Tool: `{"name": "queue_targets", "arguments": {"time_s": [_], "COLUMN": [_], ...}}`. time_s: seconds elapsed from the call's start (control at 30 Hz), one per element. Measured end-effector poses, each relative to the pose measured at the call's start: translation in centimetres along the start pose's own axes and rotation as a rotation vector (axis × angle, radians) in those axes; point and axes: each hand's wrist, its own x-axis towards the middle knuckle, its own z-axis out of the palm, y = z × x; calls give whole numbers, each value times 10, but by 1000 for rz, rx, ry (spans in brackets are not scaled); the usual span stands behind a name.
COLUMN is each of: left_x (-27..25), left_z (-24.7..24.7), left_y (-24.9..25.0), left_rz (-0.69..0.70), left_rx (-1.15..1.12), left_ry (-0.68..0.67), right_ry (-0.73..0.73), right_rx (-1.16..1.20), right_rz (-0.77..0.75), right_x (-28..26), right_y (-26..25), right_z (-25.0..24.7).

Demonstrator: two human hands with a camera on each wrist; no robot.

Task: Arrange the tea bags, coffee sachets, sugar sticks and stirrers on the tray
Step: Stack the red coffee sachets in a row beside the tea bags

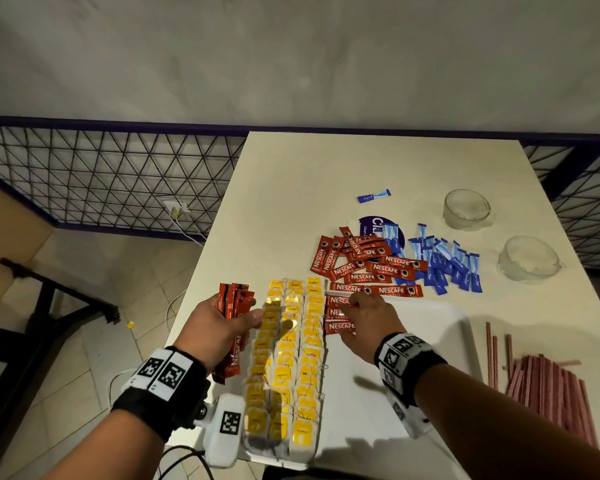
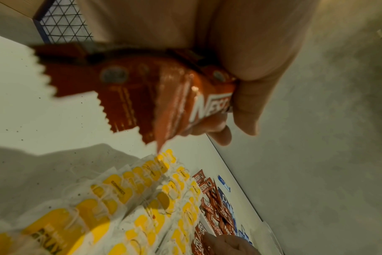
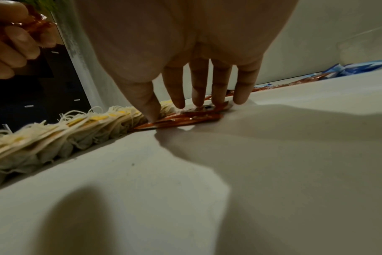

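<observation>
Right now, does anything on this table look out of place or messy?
One blue sugar stick lies alone, far from the heaped sugar sticks. The loose coffee sachets lie jumbled, partly covering a purple round label. The tea bags on the tray sit in neat rows.

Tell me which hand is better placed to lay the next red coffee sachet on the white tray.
Right, probably. The right hand already rests with straight fingers on the row of red coffee sachets on the white tray. The left hand grips the bundle of spare sachets, so it serves as supply.
</observation>
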Motion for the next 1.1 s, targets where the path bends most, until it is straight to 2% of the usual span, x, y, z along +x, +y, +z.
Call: {"name": "queue_targets", "arguments": {"time_s": [0.4, 0.5, 0.67, 0.8, 1.1], "left_x": [1, 1, 2, 4, 6], "left_z": [0, -1, -1, 0, 6], "left_y": [0, 1, 0, -1, 3], "left_rz": [10, 15, 14, 10, 14], "left_rx": [17, 16, 19, 14, 5], "left_ry": [-1, -2, 0, -3, -7], "right_ry": [46, 126, 179, 218, 177], "right_rx": [23, 10, -81, -17, -74], "right_rz": [1, -46, -58, -76, -118], "right_x": [1, -2, -3, -4, -2], "right_y": [3, 2, 3, 6, 11], "right_z": [1, -2, 3, 3, 6]}}
